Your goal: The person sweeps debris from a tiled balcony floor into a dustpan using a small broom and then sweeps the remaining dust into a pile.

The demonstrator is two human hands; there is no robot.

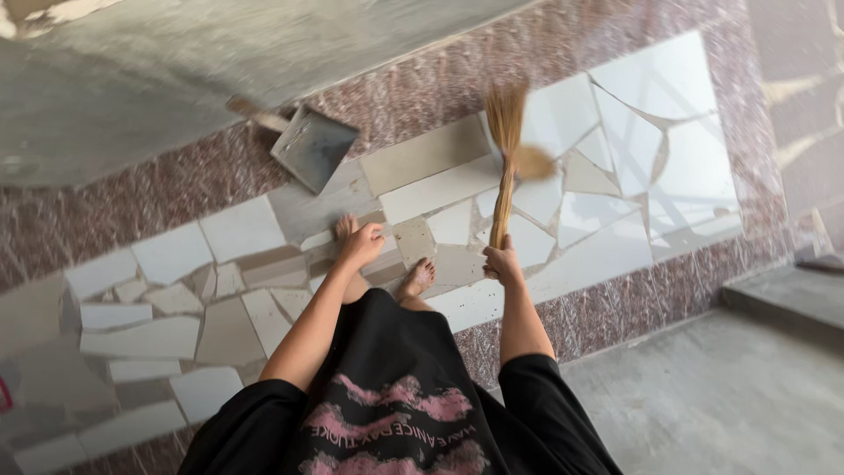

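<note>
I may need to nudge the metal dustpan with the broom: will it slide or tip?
The dustpan lies flat on smooth tile, so it would probably slide, not tip. Its handle sticks out to one side, so an off-centre push may swing it round. The broom in the right hand looks thin-bristled, so it may flex first.

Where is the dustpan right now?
In the head view, the metal dustpan lies on the floor at upper left, ahead of the person's bare feet, where the grey slab meets the broken-tile patch, left of the broom held in the right hand.
</note>
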